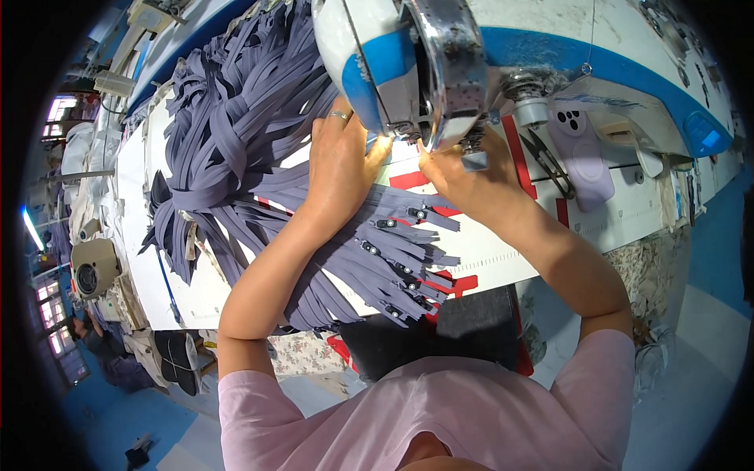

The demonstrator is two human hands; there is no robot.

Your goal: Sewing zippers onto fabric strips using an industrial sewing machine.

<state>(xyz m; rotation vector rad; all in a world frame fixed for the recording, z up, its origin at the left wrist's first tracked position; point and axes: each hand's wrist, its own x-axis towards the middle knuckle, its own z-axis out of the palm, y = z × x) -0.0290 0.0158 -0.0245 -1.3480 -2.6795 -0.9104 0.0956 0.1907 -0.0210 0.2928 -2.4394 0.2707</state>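
Your left hand and right hand sat close under sewing machine; couldn't tell what, if anything, they gripped. Grey zippers lay bunched on white table, partly beneath left forearm. Looked light, limp, tangle-prone; best hold was flat tape, clear of sliders.

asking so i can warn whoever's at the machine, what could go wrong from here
Fingers could get hurt: the left hand and right hand both work close to the stitching area under the sewing machine.

The left forearm crosses the grey zipper strips, so it might drag or tangle them.

The black snips lie beside the right forearm, which might knock them.
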